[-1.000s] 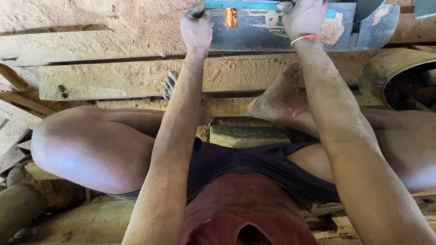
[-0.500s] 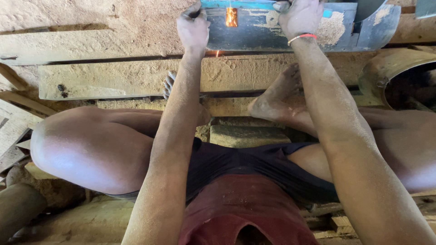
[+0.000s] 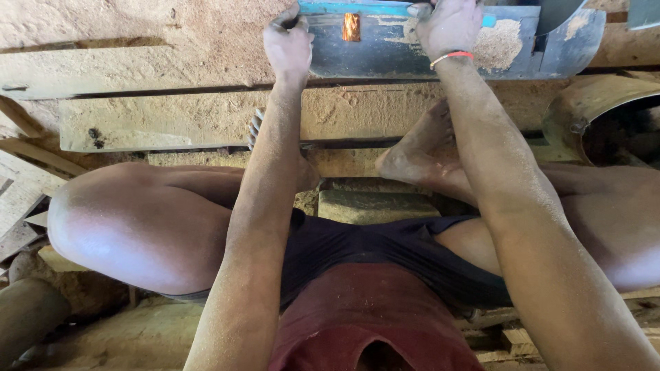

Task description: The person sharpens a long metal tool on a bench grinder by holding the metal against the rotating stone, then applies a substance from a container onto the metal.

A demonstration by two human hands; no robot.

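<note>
Hands first: we find both at the top edge of the frame, arms stretched straight out from the seated person. The left hand, upper centre-left, is curled into a fist around the left end of a long teal-edged metal piece that runs along the top of the frame; the fingers wrap over it and the knuckles face the camera. The right hand, upper centre-right, is likewise closed over the same piece, palm down, with an orange-red band on the wrist. We cannot tell how far the fingers of either hand reach round the far side.

Between the two hands, just below the teal edge, we note a small bright orange glow against a dark metal housing, which spans the upper centre and carries a patch of sawdust at its right.

Below the housing lie rough wooden planks, dusted with sawdust, across the upper half. The person's bare knees fill the middle left and middle right; two bare feet rest against the planks at centre. A rounded metal rim shows at the right edge. Dark shorts and a red garment occupy the lower centre.
</note>
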